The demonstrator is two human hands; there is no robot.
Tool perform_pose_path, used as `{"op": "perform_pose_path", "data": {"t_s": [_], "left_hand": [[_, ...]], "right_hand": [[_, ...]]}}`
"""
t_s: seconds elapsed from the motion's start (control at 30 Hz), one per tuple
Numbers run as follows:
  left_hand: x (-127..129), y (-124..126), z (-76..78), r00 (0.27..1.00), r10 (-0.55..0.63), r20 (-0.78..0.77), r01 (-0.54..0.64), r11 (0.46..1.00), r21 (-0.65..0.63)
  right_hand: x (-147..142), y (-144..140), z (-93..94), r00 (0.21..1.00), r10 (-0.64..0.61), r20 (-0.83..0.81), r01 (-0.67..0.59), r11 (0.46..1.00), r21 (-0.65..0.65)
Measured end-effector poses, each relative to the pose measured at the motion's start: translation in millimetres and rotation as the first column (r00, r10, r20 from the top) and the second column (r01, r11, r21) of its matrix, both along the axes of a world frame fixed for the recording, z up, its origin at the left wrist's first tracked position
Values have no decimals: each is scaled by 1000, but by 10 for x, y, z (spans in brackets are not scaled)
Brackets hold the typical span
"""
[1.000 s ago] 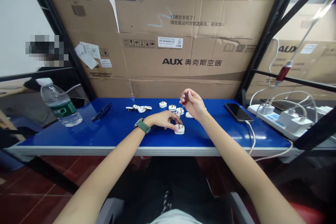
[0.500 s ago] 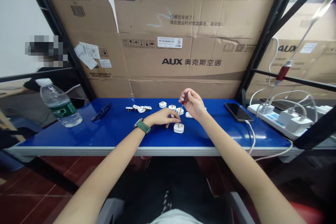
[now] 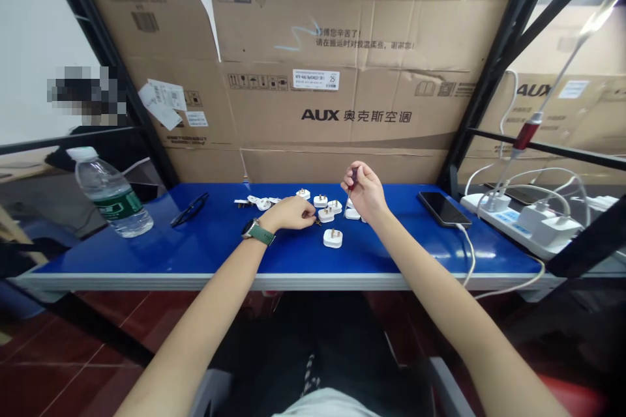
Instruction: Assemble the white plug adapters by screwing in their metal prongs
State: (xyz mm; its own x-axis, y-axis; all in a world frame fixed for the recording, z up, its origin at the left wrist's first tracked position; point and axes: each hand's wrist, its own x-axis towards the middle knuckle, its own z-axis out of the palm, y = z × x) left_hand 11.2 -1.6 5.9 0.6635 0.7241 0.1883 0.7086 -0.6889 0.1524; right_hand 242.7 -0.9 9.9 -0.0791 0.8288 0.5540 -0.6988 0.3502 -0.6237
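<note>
My right hand [image 3: 366,190] is closed around the dark red handle of a screwdriver [image 3: 348,199], its thin shaft pointing down over the blue tabletop. My left hand [image 3: 292,212], with a green-strapped watch on the wrist, rests low on the table with its fingers pinched together. Small brass-coloured bits [image 3: 317,222] lie by those fingertips; whether any are held is too small to tell. In front of both hands sits a white three-pin plug [image 3: 333,238], pins up. Several similar plugs [image 3: 326,214] cluster behind it, and one is partly hidden behind my right hand.
White plug pieces [image 3: 259,202] lie left of the cluster. Black glasses [image 3: 190,209] and a water bottle [image 3: 111,199] are at the left. A phone [image 3: 444,208] on a cable and a loaded power strip [image 3: 518,225] occupy the right. Cardboard [image 3: 342,143] backs the table.
My left hand has moved left, away from the front plug, to the brass bits. My right hand has shifted slightly right, lifting the screwdriver tip off the front plug.
</note>
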Motion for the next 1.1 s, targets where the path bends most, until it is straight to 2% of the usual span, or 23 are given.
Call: {"op": "perform_pose_path", "data": {"t_s": [0.23, 0.43, 0.67, 0.83, 0.93, 1.03, 1.1], "left_hand": [[20, 20, -50, 998, -49, -43, 46, 997, -57], [20, 35, -85, 998, -65, -25, 63, 995, -72], [24, 53, -75, 997, -77, 7, 78, 992, -100], [35, 32, -59, 991, -96, 93, 110, 981, -158], [77, -21, -33, 969, -159, 189, 202, 950, -239], [144, -77, -17, 933, -204, 297, 289, 916, -278], [186, -94, -26, 918, -220, 331, 321, 901, -292]], "right_hand": [[-3, 1, -19, 998, -3, 64, 1, 1000, 31], [-17, -25, 2, 988, -66, 140, 66, 998, 0], [-18, -59, 9, 978, 38, 203, -25, 998, -65], [-22, -125, 48, 948, 75, 308, -37, 991, -128], [-14, -138, 57, 940, 82, 330, -40, 991, -131], [11, -107, 25, 893, 86, 441, -11, 985, -171], [31, -73, -13, 805, 92, 587, 49, 974, -220]]}}
